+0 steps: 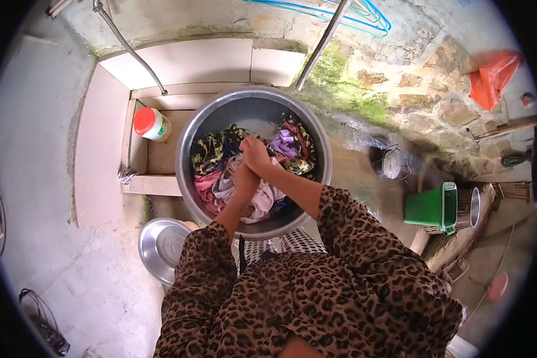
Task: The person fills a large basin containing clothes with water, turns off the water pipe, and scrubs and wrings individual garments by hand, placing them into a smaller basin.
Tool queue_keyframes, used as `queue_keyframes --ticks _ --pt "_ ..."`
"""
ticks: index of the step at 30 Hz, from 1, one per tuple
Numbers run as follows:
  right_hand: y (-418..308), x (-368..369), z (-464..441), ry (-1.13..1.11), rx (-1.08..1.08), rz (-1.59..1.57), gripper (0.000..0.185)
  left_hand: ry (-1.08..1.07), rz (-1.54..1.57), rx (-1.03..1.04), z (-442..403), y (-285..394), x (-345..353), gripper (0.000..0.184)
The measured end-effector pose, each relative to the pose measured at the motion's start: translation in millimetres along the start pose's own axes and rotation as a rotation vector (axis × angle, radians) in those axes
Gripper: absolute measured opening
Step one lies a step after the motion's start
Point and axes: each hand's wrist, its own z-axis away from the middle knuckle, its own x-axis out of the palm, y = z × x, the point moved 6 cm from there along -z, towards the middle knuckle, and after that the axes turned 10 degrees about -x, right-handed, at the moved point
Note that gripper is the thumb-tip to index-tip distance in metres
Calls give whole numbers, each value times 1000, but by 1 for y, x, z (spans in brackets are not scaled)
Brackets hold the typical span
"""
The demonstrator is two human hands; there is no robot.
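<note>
A large round metal basin holds several wet clothes: camouflage cloth, a purple piece, red-pink cloth and pale pink cloth. Over the middle of the basin my two hands are close together with the wrists crossing or nearly so. My right hand is closed, its fingers curled; what lies inside it is hidden. My left hand is just below, against the pale cloth, its fingers mostly covered by the right hand and wrist.
A red-lidded jar stands in the tiled sink left of the basin. A smaller metal basin sits at lower left. A hose and a metal pole reach down behind. At right are a green bin and a small pail.
</note>
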Motion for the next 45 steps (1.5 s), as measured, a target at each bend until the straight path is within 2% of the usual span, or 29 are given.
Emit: queue_keyframes --ticks 2,5,8,10,12,14,16,17,18,19,20,21,22,23,25,26,27,29,30,32,34,36,38,41,45 --pt "43 12 6 115 55 -34 16 -57 -135 -127 3 -6 0 29" --pt "52 12 21 259 145 109 16 -71 -206 -257 10 -12 -5 34" --pt "62 25 32 297 322 -1 16 -44 -251 -365 14 -23 -13 40" --pt "86 31 25 63 103 53 15 1 -222 -394 17 -37 -22 48" --pt "82 23 10 -374 -293 765 16 75 -126 -383 24 -68 -41 58" --pt "135 0 13 -486 -172 1048 20 198 175 -316 26 -150 -44 74" --pt "127 -64 32 123 207 638 14 117 229 -581 49 -189 -91 76" --pt "132 -81 32 49 232 684 18 219 501 -523 56 -289 -73 73" --pt "139 -97 30 -22 257 728 25 384 358 -605 79 -351 -87 68" --pt "140 -109 28 -39 260 792 28 383 440 -641 102 -335 -122 69" --pt "139 -122 26 -56 265 855 32 550 313 -828 132 -364 -137 69" --pt "141 -134 26 -72 273 918 36 367 388 -974 153 -360 -159 76" --pt "152 -141 24 -186 330 910 52 487 351 -1093 186 -397 -167 81" --pt "154 -146 25 -212 313 958 57 611 311 -1209 209 -430 -169 87" --pt "162 -149 30 -273 276 1046 66 469 393 -1537 233 -369 -189 104" --pt "167 -149 38 -300 276 1064 77 414 338 -1596 236 -374 -190 106" --pt "181 -147 45 -409 346 1014 74 358 282 -1654 247 -385 -195 108" --pt "213 -143 61 -628 476 903 70 338 176 -1600 258 -406 -199 109" --pt "222 -138 66 -579 333 962 55 371 127 -1486 256 -419 -193 108" --pt "237 -136 75 -392 304 909 41 373 -83 -1264 238 -450 -178 99" --pt "228 -131 82 -167 260 811 25 393 -364 -851 182 -376 -166 95" --pt "185 -128 84 -188 271 740 27 335 -204 -591 121 -296 -148 95" --pt "150 -131 86 -214 225 661 28 258 -257 -298 65 -243 -117 97" --pt "89 -140 102 -253 216 472 36 126 -330 -83 1 -147 -79 102" --pt "33 -139 131 -260 269 158 29 -130 -506 79 -48 -78 -21 110"
